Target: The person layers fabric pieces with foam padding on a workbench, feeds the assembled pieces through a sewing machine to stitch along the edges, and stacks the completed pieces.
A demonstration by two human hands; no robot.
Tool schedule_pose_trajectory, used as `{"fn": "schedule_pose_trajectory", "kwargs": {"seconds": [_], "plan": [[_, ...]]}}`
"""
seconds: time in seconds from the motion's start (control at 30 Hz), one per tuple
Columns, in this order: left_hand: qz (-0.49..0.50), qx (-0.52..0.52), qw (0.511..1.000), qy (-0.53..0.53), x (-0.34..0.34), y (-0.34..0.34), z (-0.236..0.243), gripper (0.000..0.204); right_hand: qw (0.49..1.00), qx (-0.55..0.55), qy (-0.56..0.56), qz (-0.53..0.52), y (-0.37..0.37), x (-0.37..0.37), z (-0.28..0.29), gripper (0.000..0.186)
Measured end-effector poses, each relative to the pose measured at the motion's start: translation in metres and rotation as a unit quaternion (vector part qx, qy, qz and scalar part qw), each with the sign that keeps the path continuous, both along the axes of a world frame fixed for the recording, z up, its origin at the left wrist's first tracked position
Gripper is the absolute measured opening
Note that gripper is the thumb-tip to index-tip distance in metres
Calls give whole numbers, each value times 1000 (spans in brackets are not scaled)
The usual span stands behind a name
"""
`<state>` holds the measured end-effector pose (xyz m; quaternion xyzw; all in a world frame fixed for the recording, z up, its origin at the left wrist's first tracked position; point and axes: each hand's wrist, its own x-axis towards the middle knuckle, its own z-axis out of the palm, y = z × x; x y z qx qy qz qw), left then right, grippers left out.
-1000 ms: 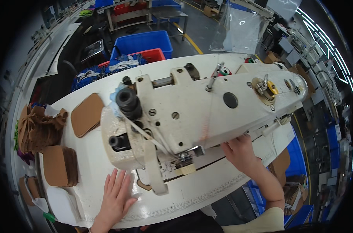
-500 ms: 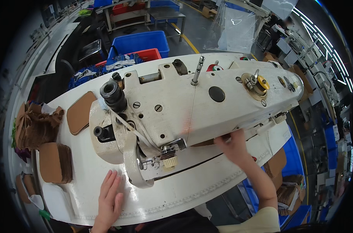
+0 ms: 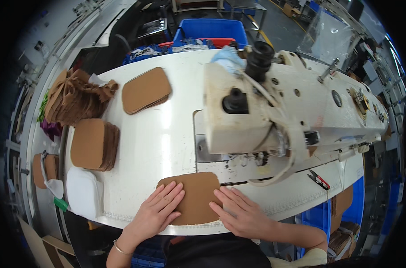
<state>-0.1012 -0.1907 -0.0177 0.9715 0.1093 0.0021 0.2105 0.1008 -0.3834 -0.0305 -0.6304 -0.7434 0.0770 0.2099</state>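
A brown rounded-rectangle piece [image 3: 196, 196] lies flat at the front of the white sewing table. My left hand [image 3: 158, 212] rests with straight fingers over its left side. My right hand [image 3: 243, 216] touches its right edge, fingers extended. Behind the piece stands a white industrial sewing machine [image 3: 229, 134], with small red-and-black thread snips [image 3: 318, 179] to the right near the table edge.
At left are brown stacks [image 3: 90, 143], crumpled brown pieces [image 3: 73, 100], another brown pile [image 3: 145, 89] and white sheets [image 3: 82, 192]. Blue bins [image 3: 211, 29] stand beyond the table [image 3: 149, 147]; more hold brown pieces at lower right [image 3: 310, 219].
My right hand has come out from under the machine arm, and a brown piece now lies between both hands at the front. The view has swung left, shifting the machine rightward in frame.
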Motion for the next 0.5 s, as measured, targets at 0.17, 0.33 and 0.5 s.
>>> {"fn": "schedule_pose_trajectory", "kwargs": {"seconds": [0.17,0.33,0.5], "plan": [[13,-16,993,-120,-5,16,-4,46,999,27,2,17,14,-10,-4,46],[317,108,913,-234,-86,22,26,26,999,0,12,-32,5,-16,-6,53],[527,91,815,-222,-164,20,24,22,997,30,53,-47,3,-17,-11,57]]}}
